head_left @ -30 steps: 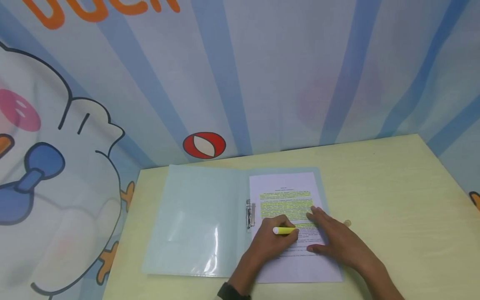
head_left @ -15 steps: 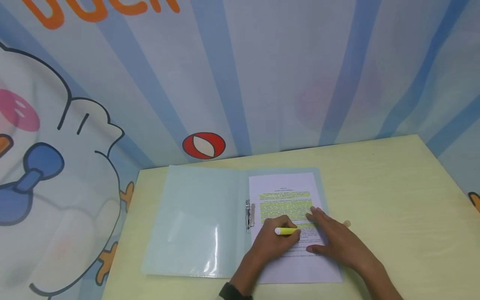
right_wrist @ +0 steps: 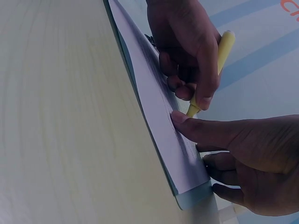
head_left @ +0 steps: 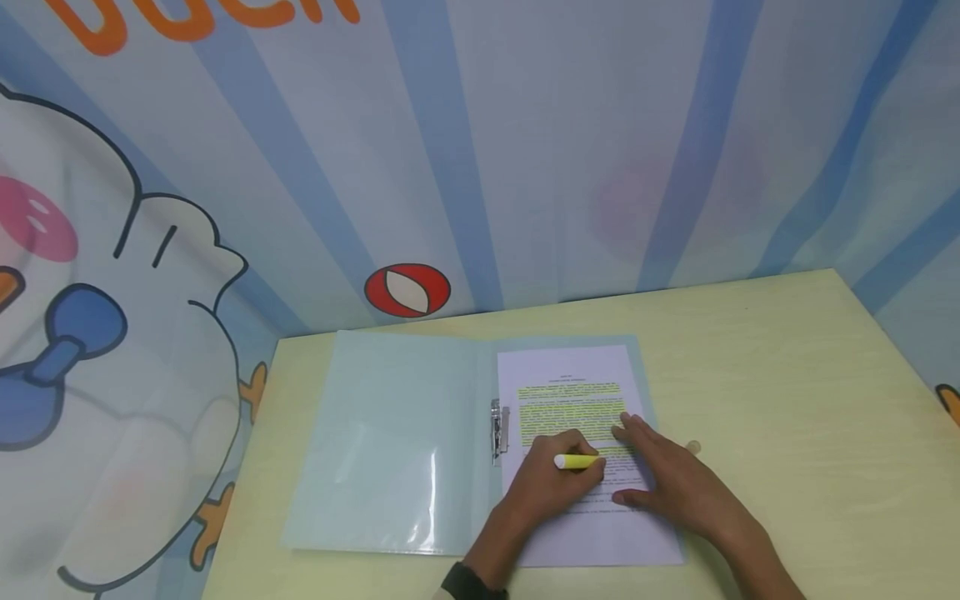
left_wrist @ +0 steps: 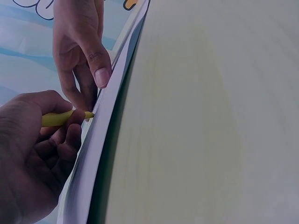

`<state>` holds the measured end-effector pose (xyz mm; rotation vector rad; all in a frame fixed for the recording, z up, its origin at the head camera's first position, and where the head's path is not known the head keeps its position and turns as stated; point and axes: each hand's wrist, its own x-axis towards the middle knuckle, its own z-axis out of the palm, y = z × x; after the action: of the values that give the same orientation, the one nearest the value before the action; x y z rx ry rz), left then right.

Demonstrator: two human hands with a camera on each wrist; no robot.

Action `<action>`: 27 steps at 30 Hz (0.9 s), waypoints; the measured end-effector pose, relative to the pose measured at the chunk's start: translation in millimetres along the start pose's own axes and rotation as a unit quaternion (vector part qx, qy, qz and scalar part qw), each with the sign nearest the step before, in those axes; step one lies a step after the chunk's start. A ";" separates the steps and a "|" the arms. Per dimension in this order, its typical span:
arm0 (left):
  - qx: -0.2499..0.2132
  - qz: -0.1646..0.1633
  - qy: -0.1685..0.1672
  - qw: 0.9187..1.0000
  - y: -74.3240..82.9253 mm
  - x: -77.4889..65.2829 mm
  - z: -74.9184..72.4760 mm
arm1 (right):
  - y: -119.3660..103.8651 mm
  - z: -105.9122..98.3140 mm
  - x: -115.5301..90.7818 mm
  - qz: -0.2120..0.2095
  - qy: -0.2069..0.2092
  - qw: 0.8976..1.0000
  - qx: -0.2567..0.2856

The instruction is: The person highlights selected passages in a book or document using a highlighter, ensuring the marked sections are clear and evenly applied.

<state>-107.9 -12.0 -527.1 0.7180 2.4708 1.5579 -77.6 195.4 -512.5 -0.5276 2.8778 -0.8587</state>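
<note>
My left hand [head_left: 547,483] pinches a yellow highlighter [head_left: 574,462] between thumb and fingers, its tip down at the printed text. The printed sheet [head_left: 600,543] lies in the right half of an opened pale blue clip folder [head_left: 397,433]; yellow bands cover its upper paragraphs and reach down to the line by the pen. My right hand [head_left: 675,483] rests on the sheet's right side, fingers extended and thumb spread apart. In the right wrist view, that thumb [right_wrist: 201,128] lies close beside the highlighter's tip [right_wrist: 192,110].
A metal clip [head_left: 497,429] sits along the folder's spine, left of the sheet. The folder lies on a light wooden table [head_left: 780,400], with a small round spot [head_left: 693,447] near my right hand. A cartoon-printed wall covering [head_left: 570,150] rises behind the table's back edge.
My left hand has slid slightly to the right with the highlighter, along the line of text. The right hand and the folder have stayed in place.
</note>
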 end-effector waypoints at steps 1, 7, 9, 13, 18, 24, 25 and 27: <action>0.000 -0.001 0.000 1.000 -0.2 0.2 0.4 | 0.0 0.1 0.1 -0.001 0.001 1.000 0.001; -0.001 -0.003 -0.001 1.000 -1.4 1.3 2.6 | 1.0 1.6 0.7 -0.008 0.006 1.000 0.000; -0.004 -0.001 0.000 1.000 -1.4 1.7 3.2 | 1.8 2.5 0.9 -0.008 0.006 1.000 -0.002; -0.008 0.008 0.003 1.000 -0.5 3.0 4.4 | 2.9 3.6 1.4 -0.006 0.003 1.000 -0.003; -0.012 0.018 0.005 1.000 1.0 5.0 5.6 | 3.4 2.8 1.7 -0.003 0.003 1.000 -0.002; -0.018 0.021 0.003 1.000 1.7 5.5 7.4 | 3.5 2.3 2.2 0.002 -0.003 1.000 0.001; -0.018 0.021 0.003 1.000 1.6 5.5 7.9 | 3.6 2.5 2.2 0.003 -0.004 1.000 0.001; -0.020 0.021 0.002 1.000 1.5 5.5 8.8 | 3.9 3.2 1.9 0.004 -0.004 1.000 0.003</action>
<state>-109.2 -1.8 -529.1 0.7665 2.4355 1.6209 -80.0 196.2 -517.3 -0.5179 2.8677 -0.8627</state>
